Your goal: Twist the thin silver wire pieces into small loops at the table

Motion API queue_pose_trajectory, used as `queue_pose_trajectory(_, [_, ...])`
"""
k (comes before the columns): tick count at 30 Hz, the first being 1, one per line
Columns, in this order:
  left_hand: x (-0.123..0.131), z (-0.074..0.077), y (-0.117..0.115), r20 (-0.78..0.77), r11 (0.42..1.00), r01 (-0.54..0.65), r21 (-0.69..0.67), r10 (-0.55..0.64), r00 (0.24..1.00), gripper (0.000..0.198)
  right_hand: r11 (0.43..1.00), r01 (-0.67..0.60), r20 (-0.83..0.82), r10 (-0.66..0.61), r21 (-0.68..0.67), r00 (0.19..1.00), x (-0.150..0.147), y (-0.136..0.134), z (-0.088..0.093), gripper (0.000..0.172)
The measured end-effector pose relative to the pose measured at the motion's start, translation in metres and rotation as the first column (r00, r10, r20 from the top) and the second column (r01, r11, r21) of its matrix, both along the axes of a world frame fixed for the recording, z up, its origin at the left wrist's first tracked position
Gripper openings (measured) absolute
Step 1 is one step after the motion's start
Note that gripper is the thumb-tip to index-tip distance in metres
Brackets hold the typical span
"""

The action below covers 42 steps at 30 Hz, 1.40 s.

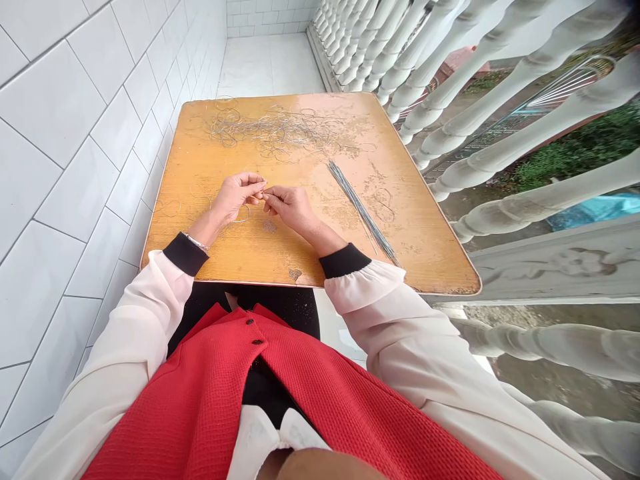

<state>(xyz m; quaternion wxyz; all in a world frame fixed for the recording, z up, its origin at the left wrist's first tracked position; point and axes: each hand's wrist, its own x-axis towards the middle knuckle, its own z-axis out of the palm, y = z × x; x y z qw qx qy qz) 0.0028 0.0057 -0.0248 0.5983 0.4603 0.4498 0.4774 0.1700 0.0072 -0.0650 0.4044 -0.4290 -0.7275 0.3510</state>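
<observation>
Head view: left hand (236, 197) and right hand (290, 208) pinch a wire (263, 194).

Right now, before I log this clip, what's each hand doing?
Left hand: closed, pinching a thin wire.
Right hand: closed, apparently pinching that same wire; the view is too small to be sure.

Thin silver wire (263, 194), pinched between the fingertips of the left hand (235, 197) and the right hand (290, 208), with a fine curve of wire dropping just below the hands. Farther off on the wooden tabletop (200, 260), a loose tangle of wire rings (277, 130), overlapping and snarled. Toward the right, a slim bundle of straight wires (361, 213) lying diagonally, well apart from the tangle, and a few stray loops (384, 205) just beside it.
</observation>
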Motion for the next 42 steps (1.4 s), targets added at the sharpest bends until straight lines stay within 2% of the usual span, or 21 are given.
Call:
queue_pose_trajectory(6, [0.0, -0.001, 0.001, 0.017, 0.997, -0.077, -0.013, 0.077, 0.997, 0.02, 1.0, 0.02, -0.021, -0.019, 0.008, 1.0, 0.001, 0.0, 0.0, 0.044])
queue_pose_trajectory(16, [0.002, -0.002, -0.001, 0.01, 0.999, -0.021, -0.028, 0.021, 1.0, 0.021, 0.997, -0.026, -0.138, 0.016, -0.076, 0.99, 0.003, 0.005, -0.003, 0.06])
queue_pose_trajectory(20, [0.002, -0.005, 0.001, -0.016, 0.999, -0.048, 0.015, 0.048, 0.999, 0.021, 0.998, 0.023, -0.096, -0.029, -0.057, 0.995, 0.003, 0.007, -0.006, 0.06])
queue_pose_trajectory(26, [0.006, -0.003, 0.0, -0.081, 0.992, -0.125, 0.024, 0.126, 0.989, 0.025, 0.987, 0.151, -0.04, -0.149, 0.051, 0.988, 0.011, 0.012, -0.009, 0.039])
queue_pose_trajectory(29, [0.01, -0.002, -0.003, -0.135, 0.993, -0.117, 0.027, 0.12, 0.984, 0.026, 0.929, 0.311, -0.087, -0.299, 0.199, 0.95, 0.018, 0.016, -0.003, 0.036])
queue_pose_trajectory(31, [0.013, -0.002, -0.005, -0.176, 0.995, -0.098, 0.036, 0.103, 0.979, 0.028, 0.877, 0.372, -0.079, -0.366, 0.303, 0.927, 0.023, 0.019, 0.004, 0.035])
queue_pose_trajectory(35, [0.016, -0.003, -0.007, -0.25, 0.999, -0.044, 0.029, 0.05, 0.967, 0.027, 0.838, 0.346, 0.043, -0.399, 0.421, 0.916, 0.028, 0.024, 0.019, 0.029])
queue_pose_trajectory(42, [0.014, -0.006, -0.007, -0.204, 0.999, -0.036, 0.029, 0.041, 0.978, 0.025, 0.87, 0.228, 0.206, -0.343, 0.437, 0.916, 0.039, 0.037, 0.025, 0.028])
